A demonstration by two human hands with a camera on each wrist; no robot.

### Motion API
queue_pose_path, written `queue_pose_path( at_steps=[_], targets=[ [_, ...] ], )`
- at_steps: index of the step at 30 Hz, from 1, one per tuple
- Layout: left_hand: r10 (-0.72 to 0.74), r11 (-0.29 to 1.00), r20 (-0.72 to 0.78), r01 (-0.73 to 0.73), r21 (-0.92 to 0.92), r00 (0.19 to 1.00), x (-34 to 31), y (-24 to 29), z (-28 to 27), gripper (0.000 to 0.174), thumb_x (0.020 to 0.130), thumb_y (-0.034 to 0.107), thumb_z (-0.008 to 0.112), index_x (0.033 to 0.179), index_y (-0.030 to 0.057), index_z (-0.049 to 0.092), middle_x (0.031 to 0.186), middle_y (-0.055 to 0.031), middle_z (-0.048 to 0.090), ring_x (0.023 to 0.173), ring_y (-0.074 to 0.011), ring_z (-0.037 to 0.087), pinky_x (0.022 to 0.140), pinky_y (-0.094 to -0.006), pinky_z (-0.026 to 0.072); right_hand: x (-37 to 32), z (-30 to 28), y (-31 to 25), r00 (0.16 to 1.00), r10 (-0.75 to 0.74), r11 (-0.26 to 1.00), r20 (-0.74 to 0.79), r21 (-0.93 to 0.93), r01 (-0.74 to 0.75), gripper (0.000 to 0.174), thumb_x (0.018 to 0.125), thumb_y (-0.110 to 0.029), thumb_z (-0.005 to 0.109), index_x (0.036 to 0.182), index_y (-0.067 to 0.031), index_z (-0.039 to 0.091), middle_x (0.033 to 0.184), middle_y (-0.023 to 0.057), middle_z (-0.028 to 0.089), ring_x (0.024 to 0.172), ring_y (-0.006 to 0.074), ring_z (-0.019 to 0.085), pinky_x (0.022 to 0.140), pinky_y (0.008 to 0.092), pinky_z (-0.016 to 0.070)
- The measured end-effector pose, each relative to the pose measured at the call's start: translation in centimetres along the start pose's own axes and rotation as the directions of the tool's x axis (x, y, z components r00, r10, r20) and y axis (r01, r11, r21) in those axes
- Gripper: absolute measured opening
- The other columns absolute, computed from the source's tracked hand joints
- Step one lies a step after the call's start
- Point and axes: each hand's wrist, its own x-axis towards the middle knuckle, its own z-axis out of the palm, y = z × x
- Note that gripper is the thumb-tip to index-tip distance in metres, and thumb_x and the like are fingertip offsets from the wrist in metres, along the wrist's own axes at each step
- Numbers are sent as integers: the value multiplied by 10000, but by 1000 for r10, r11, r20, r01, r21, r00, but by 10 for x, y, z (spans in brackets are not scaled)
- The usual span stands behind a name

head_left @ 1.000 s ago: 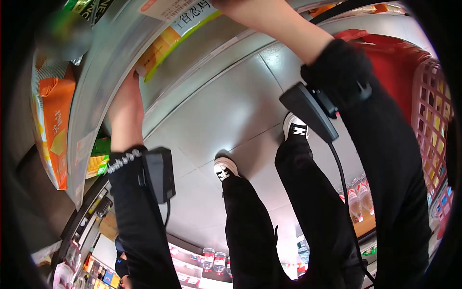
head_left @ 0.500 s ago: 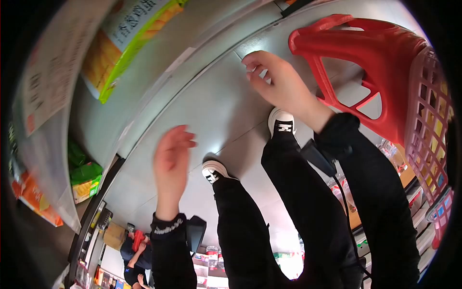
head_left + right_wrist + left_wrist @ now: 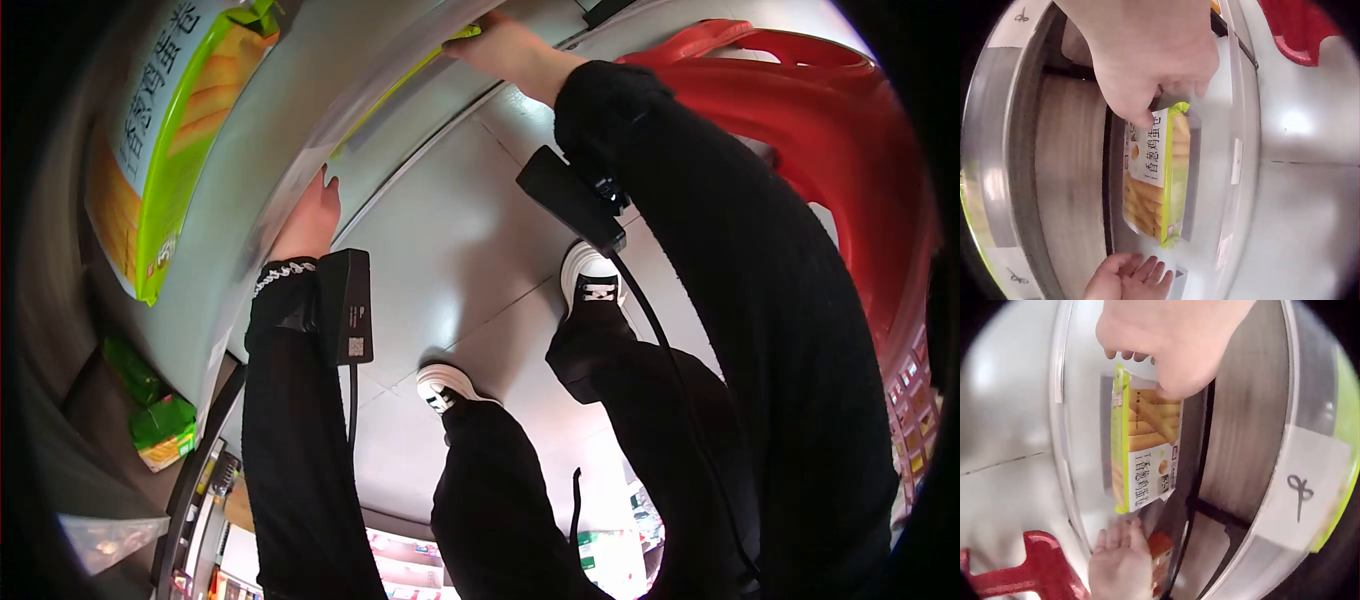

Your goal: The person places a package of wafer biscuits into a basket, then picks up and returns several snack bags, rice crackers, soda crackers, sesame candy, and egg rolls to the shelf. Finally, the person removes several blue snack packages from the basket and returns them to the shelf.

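Observation:
A snack packet of egg rolls with a lime-green edge (image 3: 1147, 444) (image 3: 1157, 175) lies on a lower shelf, between the two hands. My left hand (image 3: 308, 222) (image 3: 1163, 337) (image 3: 1127, 280) is at one end, its thumb over the packet's corner in the left wrist view and its fingers loosely bent. At the other end is my right hand (image 3: 515, 58) (image 3: 1120, 569) (image 3: 1154, 56), fingers extended and thumb tip close to the packet. In the head view the shelf edge mostly hides this packet, leaving a green strip visible.
Another green-edged packet (image 3: 185, 130) stands on the shelf at the left, with green packs (image 3: 165, 430) below. The clear shelf lip (image 3: 300, 160) runs alongside the hands. A red plastic stool (image 3: 800, 130) and a pink basket (image 3: 915, 400) are at the right.
Both hands have moved from over the floor to the shelf, one at each end of the packet. In the head view, the shelf and stool have shifted.

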Motion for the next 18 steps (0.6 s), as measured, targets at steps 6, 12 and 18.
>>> queue_pose_path(
  at_steps=[6, 12, 18],
  targets=[
    [-338, 521, 254, 405, -752, 906, 11, 30, -14, 380, 830, 320, 428, 1126, 82, 404, 1165, -73, 405, 1145, -172, 269, 987, -392, 52, -11, -10, -22, 994, 99, 992, 38, -86, -96, 462, 677, -158, 573, 1092, 2, 448, 1026, 226, 511, 957, 350, 491, 792, 360, 410],
    [-314, 675, 32, 247, -695, 949, 17, 65, -20, 296, 815, 221, 468, 1056, 55, 428, 1098, -65, 439, 1040, -141, 352, 904, -330, 191, 10, -4, -14, 950, -297, 893, -95, -381, 241, 308, 716, -125, 522, 1001, -8, 528, 989, 195, 540, 945, 312, 507, 750, 346, 430],
    [-237, 805, -188, 84, -588, 953, -83, 139, -34, 217, 799, 122, 508, 985, 27, 453, 1031, -56, 472, 934, -111, 434, 822, -268, 329, -58, -60, -59, 990, 87, 989, 109, 107, -99, 388, 742, -207, 587, 1048, 10, 489, 881, 61, 561, 755, 103, 507, 658, 232, 406]
  ],
)
